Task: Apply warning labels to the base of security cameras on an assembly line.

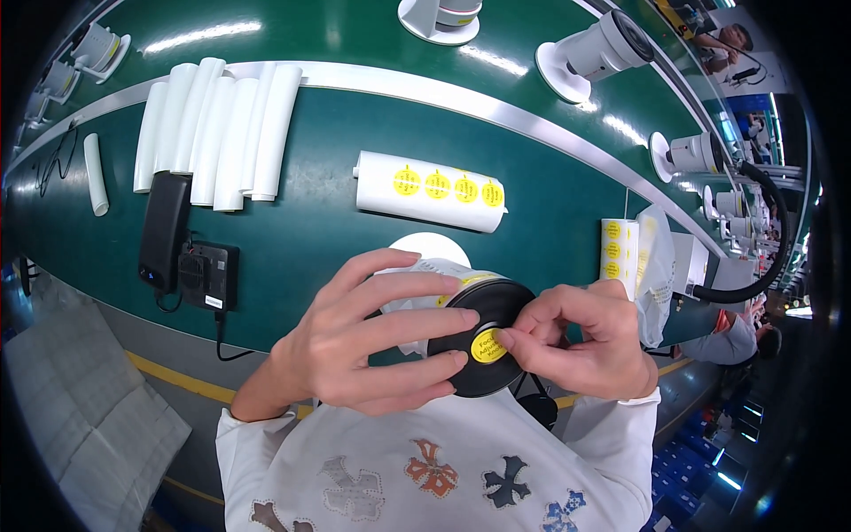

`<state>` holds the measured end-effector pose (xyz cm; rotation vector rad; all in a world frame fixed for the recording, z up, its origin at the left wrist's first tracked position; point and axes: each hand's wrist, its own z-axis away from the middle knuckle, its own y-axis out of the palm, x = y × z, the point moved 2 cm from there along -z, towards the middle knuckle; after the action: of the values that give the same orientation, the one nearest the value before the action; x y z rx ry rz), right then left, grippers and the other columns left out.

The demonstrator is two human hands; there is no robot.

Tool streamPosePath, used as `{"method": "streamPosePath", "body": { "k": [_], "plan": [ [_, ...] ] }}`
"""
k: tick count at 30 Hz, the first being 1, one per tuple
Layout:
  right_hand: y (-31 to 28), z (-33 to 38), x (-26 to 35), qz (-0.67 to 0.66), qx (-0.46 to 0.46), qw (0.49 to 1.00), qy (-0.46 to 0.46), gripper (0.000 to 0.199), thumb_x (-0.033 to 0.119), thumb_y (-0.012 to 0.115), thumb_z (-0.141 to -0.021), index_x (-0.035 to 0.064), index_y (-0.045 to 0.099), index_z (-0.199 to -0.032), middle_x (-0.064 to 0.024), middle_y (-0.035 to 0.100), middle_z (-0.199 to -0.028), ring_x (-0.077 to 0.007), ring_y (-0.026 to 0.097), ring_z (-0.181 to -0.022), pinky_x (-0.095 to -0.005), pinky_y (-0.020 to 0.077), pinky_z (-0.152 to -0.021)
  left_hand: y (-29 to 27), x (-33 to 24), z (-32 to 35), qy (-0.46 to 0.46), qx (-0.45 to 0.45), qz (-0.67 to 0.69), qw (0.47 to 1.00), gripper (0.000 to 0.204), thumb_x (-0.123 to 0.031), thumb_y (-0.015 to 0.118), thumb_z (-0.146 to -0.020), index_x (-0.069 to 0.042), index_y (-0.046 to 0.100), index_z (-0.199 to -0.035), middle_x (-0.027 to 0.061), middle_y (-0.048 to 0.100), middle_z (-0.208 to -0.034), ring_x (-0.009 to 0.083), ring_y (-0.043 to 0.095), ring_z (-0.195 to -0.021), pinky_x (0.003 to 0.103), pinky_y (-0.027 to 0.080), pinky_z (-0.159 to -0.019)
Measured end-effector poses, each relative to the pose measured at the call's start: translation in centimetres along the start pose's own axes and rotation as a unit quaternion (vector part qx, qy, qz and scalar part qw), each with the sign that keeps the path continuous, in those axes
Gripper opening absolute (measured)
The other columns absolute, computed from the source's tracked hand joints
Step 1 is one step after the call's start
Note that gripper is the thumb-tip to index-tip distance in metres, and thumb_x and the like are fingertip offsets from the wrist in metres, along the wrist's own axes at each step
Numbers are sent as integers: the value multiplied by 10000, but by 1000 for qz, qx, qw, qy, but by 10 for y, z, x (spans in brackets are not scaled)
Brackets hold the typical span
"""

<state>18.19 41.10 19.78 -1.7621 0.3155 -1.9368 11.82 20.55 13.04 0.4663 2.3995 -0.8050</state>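
Note:
In front of my chest is a white device with a round black front (pixel 452 355), its body partly under clear plastic film and its white round base (pixel 433 247) behind it. My left hand (pixel 372 341) wraps round it from the left, fingers spread across the black face. A round yellow sticker (pixel 487 346) lies on the middle of that face. With thumb and forefinger closed, my right hand (pixel 581 341) touches the sticker's right edge. Beyond my hands, a white roll (pixel 430 191) bearing yellow round stickers rests on the green table.
Several white paper tubes (pixel 217 133) lie at the left, beside a black case (pixel 164 230) and a black box with a cable (pixel 209 273). Another sticker roll (pixel 618 253) stands at the right near clear plastic (pixel 656 275). White devices (pixel 589 58) stand on the green far strip.

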Motion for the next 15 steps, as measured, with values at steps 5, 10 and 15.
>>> {"method": "streamPosePath", "body": {
  "k": [5, 10, 15],
  "plan": [
    [0, 0, 1, 3, -3, 1000, -2, 136, -26, 759, -755, -9, 632, -708, -4, 581, -523, -29, 504, -450, -190, 353, -436, -1, -1, -1, 2, 1, -3, 1000, 243, -241, 797, -662, -186, 742, -893, 71, 691, -1070, 324, 651, -1000, 518, 474, -876],
    [2, -1, 0, -3, -8, 1000, -15, 129, -22, 745, -774, -14, 626, -727, -5, 526, -493, -48, 470, -422, -216, 337, -413, -2, -1, 0, 7, 2, -10, 1000, 254, -224, 786, -640, -191, 747, -889, 68, 685, -1077, 321, 645, -1004, 516, 474, -879],
    [2, -1, 0, -11, -12, 1000, -27, 118, -19, 729, -794, -18, 620, -748, -11, 472, -467, -72, 439, -394, -246, 326, -391, -1, -2, -1, 11, 10, -28, 999, 269, -230, 768, -622, -199, 758, -889, 55, 678, -1077, 309, 639, -999, 510, 470, -883]
  ]
}}
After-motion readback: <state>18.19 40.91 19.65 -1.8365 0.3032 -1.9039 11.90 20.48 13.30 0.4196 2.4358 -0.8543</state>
